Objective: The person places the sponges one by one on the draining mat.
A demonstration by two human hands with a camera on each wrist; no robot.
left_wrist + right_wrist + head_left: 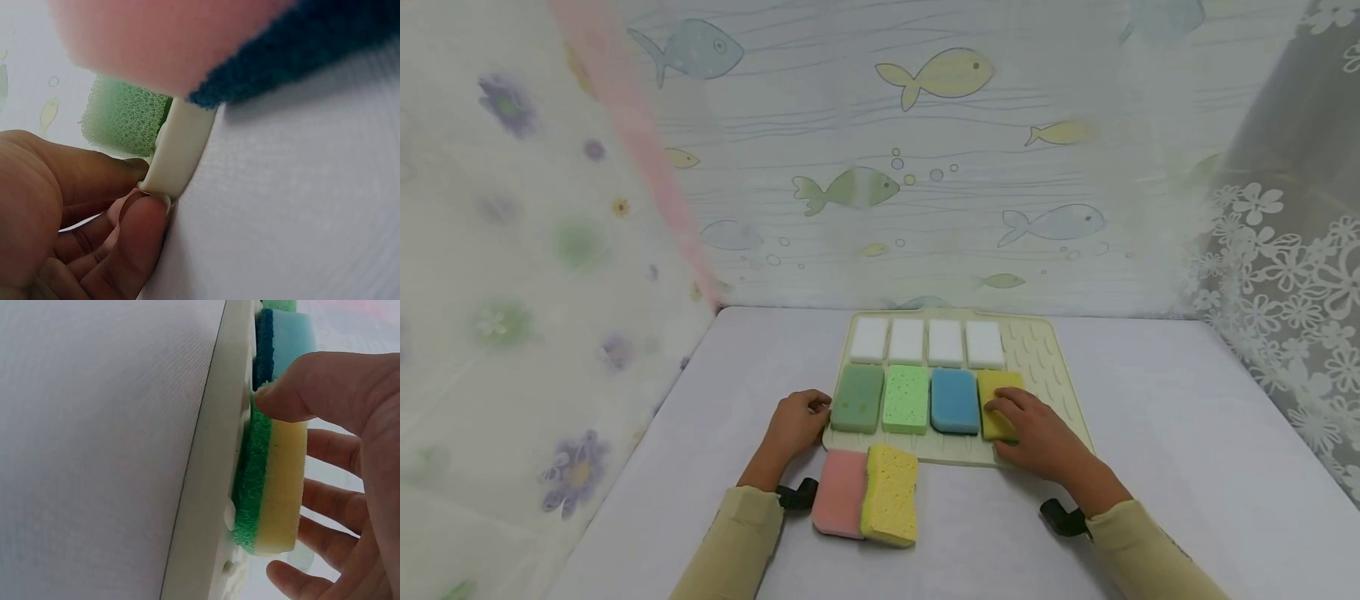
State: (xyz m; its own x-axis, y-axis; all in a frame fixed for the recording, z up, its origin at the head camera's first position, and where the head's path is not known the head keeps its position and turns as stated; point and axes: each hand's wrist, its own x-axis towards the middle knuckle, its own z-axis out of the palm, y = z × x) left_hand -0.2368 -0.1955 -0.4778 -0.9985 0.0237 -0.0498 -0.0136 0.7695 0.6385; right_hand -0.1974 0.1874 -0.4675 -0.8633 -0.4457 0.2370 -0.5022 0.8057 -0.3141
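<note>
On a cream ridged mat (1067, 400) lie white blocks behind a row of sponges. My left hand (796, 425) pinches the mat's left edge (181, 147), thumb above and fingers below, beside the dark green sponge (857, 400). My right hand (1037, 433) holds the yellow sponge with a green scouring layer (275, 487) at the row's right end. Its thumb (290, 390) is at the near side, while its other fingers reach over the top, their tips partly hidden. The blue sponge (955, 402) lies just left of it, then the light green sponge (906, 400).
In front of the mat, a pink sponge (838, 493) lies on the white table, with a holed yellow sponge (891, 496) leaning over its right side. The white blocks (907, 342) line the mat's back. A fish-print curtain (850, 250) hangs behind the table.
</note>
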